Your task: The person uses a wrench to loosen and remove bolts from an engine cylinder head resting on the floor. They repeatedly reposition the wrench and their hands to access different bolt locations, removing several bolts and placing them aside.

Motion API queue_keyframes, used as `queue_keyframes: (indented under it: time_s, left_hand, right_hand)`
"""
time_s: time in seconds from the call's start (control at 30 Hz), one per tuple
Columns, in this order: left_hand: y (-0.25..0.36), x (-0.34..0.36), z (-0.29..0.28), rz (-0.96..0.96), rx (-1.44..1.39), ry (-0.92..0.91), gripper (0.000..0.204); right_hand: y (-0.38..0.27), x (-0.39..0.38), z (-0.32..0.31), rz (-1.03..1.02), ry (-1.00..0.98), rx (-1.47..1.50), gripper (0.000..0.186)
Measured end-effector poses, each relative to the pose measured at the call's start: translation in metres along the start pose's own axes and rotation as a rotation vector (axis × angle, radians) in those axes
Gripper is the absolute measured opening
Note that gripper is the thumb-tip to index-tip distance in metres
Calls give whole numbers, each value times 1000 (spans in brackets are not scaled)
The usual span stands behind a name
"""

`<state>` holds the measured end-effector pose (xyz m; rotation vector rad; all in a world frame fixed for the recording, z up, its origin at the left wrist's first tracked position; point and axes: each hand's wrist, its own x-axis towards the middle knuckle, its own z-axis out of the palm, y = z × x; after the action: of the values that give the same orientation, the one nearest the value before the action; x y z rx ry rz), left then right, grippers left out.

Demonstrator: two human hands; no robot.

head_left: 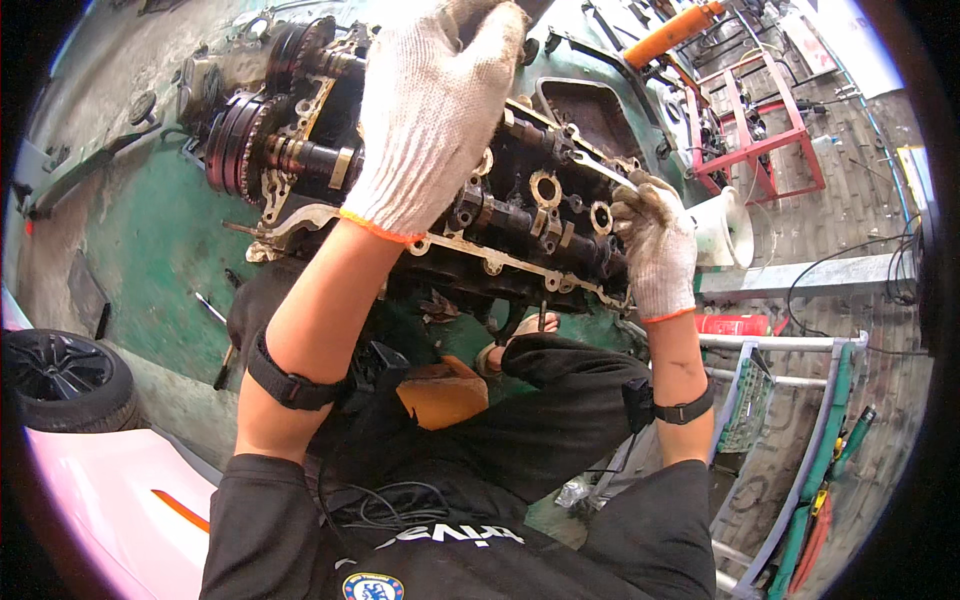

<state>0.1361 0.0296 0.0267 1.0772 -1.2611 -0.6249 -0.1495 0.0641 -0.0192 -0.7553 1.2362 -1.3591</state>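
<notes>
An engine cylinder head [440,246] with dark, oily camshafts [500,215] lies in front of me. Toothed timing gears [232,148] sit at its left end. My left hand [430,120], in a white knit glove with an orange cuff, is raised over the middle of the engine. Its fingers curl at the top edge around something dark that is mostly hidden. At the engine's right end, my right hand [655,235], gloved the same way, closes on one end of a slim silver wrench [598,167]. The wrench's other end reaches in among the engine parts.
A dark pan [585,108] lies beyond the engine. Farther right stand a red metal frame [765,140], an orange cylinder [672,35] and a white funnel-like piece [725,228]. Nearby are a red fire extinguisher [738,325], a rack with tools [800,470] and, left, a wheel [65,375] by a pink car panel [120,500].
</notes>
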Motion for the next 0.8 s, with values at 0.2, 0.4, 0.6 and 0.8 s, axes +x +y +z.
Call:
queue_keyframes:
  time_s: [0.2, 0.4, 0.6, 0.8]
  left_hand:
    - [-2, 1, 3, -28, -14, -4, 33]
    - [3, -3, 6, -20, 17, -52, 32]
    - [5, -5, 6, -73, -38, -78, 32]
    - [1, -1, 12, -82, -77, -41, 35]
  right_hand:
    - [8, -13, 5, -22, -18, 46, 25]
    - [12, -23, 12, -37, 10, 95, 25]
    - [13, -37, 18, -33, 16, 80, 26]
    - [11, -41, 18, 52, -50, 183, 39]
